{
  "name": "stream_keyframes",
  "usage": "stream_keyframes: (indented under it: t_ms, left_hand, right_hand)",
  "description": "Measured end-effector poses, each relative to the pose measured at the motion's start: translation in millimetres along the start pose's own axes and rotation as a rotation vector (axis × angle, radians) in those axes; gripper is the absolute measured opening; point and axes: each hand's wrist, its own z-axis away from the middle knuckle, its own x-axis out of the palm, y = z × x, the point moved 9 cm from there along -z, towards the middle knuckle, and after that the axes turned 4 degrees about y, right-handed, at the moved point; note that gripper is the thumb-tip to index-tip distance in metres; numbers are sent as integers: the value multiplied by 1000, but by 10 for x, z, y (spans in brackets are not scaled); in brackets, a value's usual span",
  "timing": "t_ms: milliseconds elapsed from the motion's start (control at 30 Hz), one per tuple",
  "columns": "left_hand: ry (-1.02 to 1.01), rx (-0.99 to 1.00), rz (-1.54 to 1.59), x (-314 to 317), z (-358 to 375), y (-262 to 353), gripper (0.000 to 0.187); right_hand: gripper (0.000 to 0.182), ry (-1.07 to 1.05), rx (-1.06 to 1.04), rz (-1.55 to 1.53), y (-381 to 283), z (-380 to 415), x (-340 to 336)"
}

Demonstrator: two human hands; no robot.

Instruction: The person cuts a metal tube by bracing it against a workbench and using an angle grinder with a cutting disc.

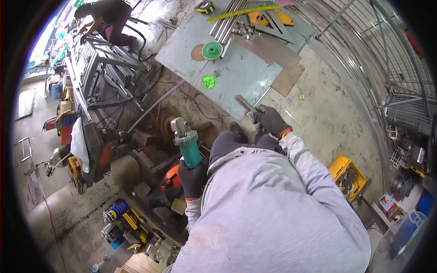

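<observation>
My left hand [193, 179], in a dark glove, is wrapped round the teal body of an angle grinder [188, 148]. The grinder's grey metal head points up and away from me, near a round brownish disc [167, 123]. In my gloved right hand [271, 121] is a short metal tube [245, 103], its free end angled to the upper left over the edge of a grey metal sheet [182, 57]. On that sheet lie a bright green disc [208, 82] and a green-faced round disc [212, 51].
Metal tubes [230, 20], a yellow ruler [243, 13] and a tape measure [205, 7] lie at the far end. A yellow crate [348, 175] stands to the right. Another person [107, 20] bends over metal frames at upper left. Long rods [350, 68] line the right side.
</observation>
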Motion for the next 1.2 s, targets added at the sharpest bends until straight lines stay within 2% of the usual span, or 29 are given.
stream_keyframes:
  t_ms: [100,167,233,267,300,367,400,533,600,700,767,900,967,1033,1100,1133,1200]
  left_hand:
    - [-42,-25,-26,-20,-84,-172,32]
    - [-80,0,-18,-30,-158,-221,35]
    - [-113,120,-83,-62,-242,-178,37]
    - [-154,148,-155,-47,-285,-160,41]
    - [-161,141,-139,-38,-308,-162,41]
    - [-199,105,-159,-37,-340,-169,47]
    - [-216,114,-204,-36,-376,-221,55]
    - [-291,185,-270,45,-550,-447,65]
    - [-310,202,-289,38,-597,-331,65]
    - [-329,271,-329,-10,-664,-262,66]
    - [-333,322,-345,11,-708,-182,66]
    - [-345,358,-354,80,-719,-50,67]
    - [-390,346,-362,135,-719,-67,67]
    - [-438,355,-411,219,-698,7,67]
    - [-440,358,-461,277,-662,10,65]
    - [-441,354,-437,300,-639,31,65]
    - [-450,343,-424,317,-629,17,65]
  right_hand:
    - [18,-36,116,-51,96,-8,89]
    - [20,-33,105,-50,107,11,125]
    - [24,31,74,24,-31,85,125]
    - [29,20,-6,26,-45,58,147]
    - [29,31,0,41,16,48,139]
    - [30,209,-99,194,1,66,14]
    - [30,218,-96,208,-4,52,-7]
    - [31,130,-1,41,149,130,31]
    - [33,103,10,-10,162,142,109]
    - [38,178,-14,-20,91,144,155]
    - [43,184,-15,149,30,169,151]
    - [43,179,-5,82,3,109,198]
    - [37,163,-63,304,108,74,247]
    - [40,150,-9,285,205,63,282]
    - [43,195,-135,326,187,28,293]
    - [43,189,-121,317,238,2,296]
    - [45,158,-300,395,103,12,343]
